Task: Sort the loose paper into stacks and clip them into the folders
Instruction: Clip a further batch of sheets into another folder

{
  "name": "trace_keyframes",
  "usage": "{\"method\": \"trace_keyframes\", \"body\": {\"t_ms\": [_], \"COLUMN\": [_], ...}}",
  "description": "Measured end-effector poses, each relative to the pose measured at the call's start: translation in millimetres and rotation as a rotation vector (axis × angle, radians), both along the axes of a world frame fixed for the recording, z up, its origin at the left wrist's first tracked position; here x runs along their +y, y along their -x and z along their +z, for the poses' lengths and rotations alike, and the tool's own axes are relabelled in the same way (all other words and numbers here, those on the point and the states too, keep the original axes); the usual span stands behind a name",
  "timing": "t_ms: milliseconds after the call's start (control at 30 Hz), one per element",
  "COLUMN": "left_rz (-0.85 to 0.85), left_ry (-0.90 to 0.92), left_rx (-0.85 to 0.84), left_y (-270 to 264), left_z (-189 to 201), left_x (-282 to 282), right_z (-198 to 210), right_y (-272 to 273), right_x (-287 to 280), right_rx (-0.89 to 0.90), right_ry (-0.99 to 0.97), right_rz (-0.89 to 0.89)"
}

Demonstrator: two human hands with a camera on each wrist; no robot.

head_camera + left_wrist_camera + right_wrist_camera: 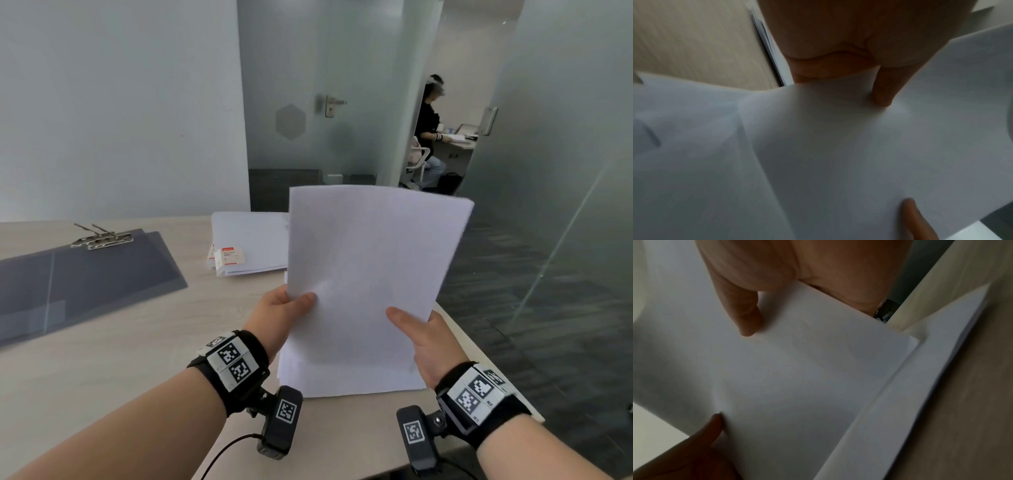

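Both hands hold a thin sheaf of white paper (pixel 370 274) lifted off the counter (pixel 120 359), the left hand (pixel 284 308) pinching its lower left edge with the thumb on top and the right hand (pixel 424 339) pinching the lower right the same way. To do this well, I would keep both pinches light and even, and tap the floppy sheets square on their lower edge before laying them down. The paper is smooth, matt and limp, while the dark translucent folders (pixel 85 277) with stiff metal clips (pixel 102 238) lie flat to the left, and another paper stack (pixel 250 243) rests behind.
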State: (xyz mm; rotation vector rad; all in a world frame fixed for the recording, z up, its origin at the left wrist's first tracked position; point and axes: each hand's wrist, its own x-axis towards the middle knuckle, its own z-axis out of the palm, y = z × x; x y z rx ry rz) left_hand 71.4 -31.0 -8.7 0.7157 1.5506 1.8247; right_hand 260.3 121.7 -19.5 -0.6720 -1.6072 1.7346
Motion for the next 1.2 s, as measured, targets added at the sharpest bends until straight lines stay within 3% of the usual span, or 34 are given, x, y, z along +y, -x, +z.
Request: {"method": "trace_keyframes", "body": {"t_ms": [167,233,333,467,567,667,833,967,1200], "left_rz": [0.083,0.095,0.116,0.192,0.127,0.130,0.034,-0.053,-0.273], "left_ry": [-0.021,0.030,0.285,0.828,1.152,1.327,1.414,1.471,1.199], "left_rx": [-0.099,-0.065,0.168,0.656,0.786,0.799,0.656,0.815,0.763], "left_y": [27.9,43.4,74.5,148.2,210.0,263.0,260.4,223.4,137.7], "left_z": [7.8,11.1,14.7,6.9,0.0,-10.6,-14.6,-3.1,-0.9], "left_x": [-23.9,-37.7,-61.2,-102.4,-145.7,-191.1,-219.3,-223.6,-242.6], "right_z": [1.9,3.4,5.5,5.6,4.6,3.3,4.4,7.1,9.7], "right_y": [19.3,32.1,53.2,79.3,96.2,110.2,133.7,161.7,206.8], "right_x": [-13.0,-21.8,-33.5,-49.1,-62.6,-77.3,-94.6,-114.9,-162.8], "right_rx": [-0.199,-0.254,-0.309,-0.323,-0.317,-0.318,-0.326,-0.304,-0.252], "right_ry": [-0.090,-0.129,-0.185,-0.152,-0.105,-0.078,-0.073,-0.052,-0.036], "right_rz": [0.125,0.127,0.112,0.144,0.153,0.178,0.213,0.239,0.318]}}
